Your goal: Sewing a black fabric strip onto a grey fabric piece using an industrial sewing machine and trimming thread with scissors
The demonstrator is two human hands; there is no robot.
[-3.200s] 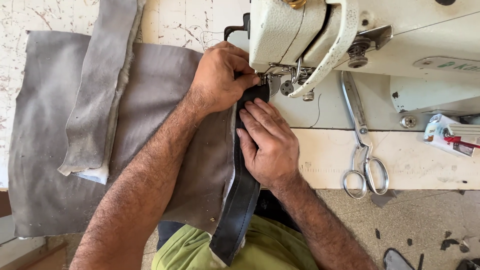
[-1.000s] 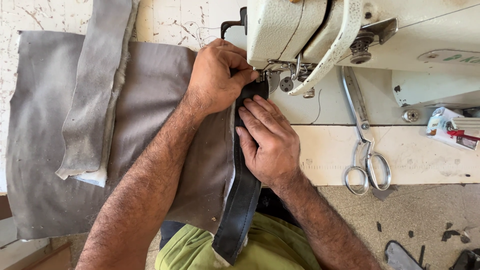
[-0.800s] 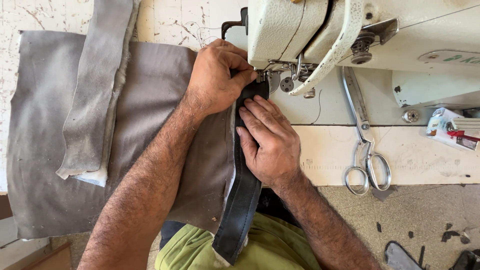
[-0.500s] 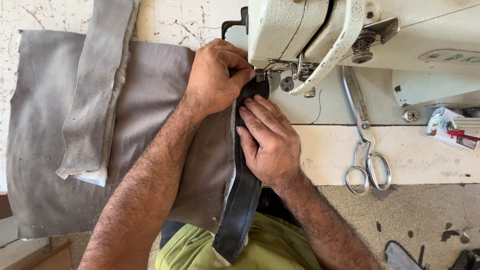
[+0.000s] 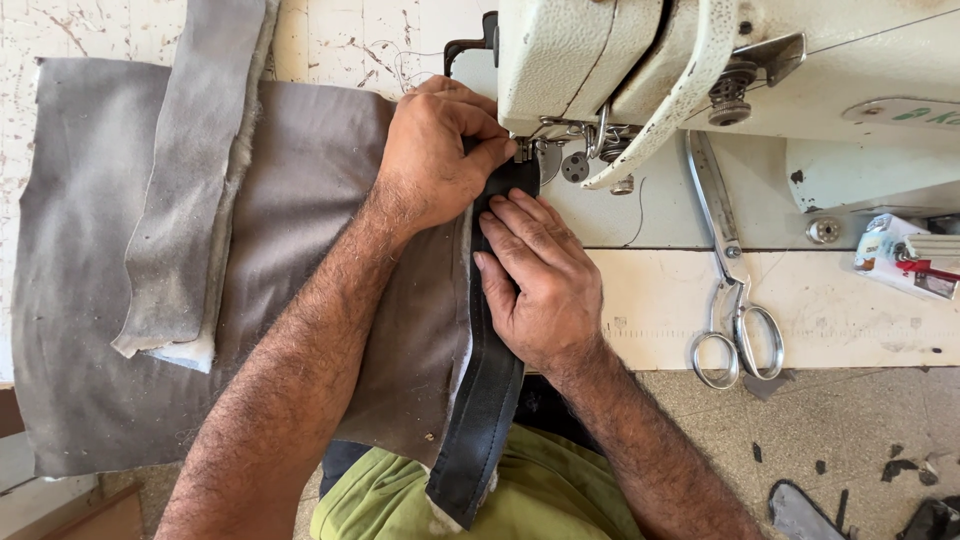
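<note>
Seen from the head camera, a left hand [image 5: 435,160] pinches a smooth black strip [image 5: 488,400] against soft grey fabric [image 5: 300,200] just under the cream metal sewing machine [image 5: 620,60]; the right hand [image 5: 540,280] presses flat on the strip, fingers together. Steel scissors [image 5: 735,300] lie right of the machine's needle on the worn surface [image 5: 660,300].

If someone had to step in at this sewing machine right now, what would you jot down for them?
Left hand: fingers curled, pinching the black strip and the grey fabric edge right at the presser foot.
Right hand: flat, palm down on the black strip, just in front of the foot.
Things: the strip runs from the foot along the fabric's right edge and hangs off the table over the lap. A loose grey padded strip lies on the fabric at left. Scissors lie to the right.
Done: strip aligned at the foot.
Left: the whole visible length of strip looks unfed.
</note>
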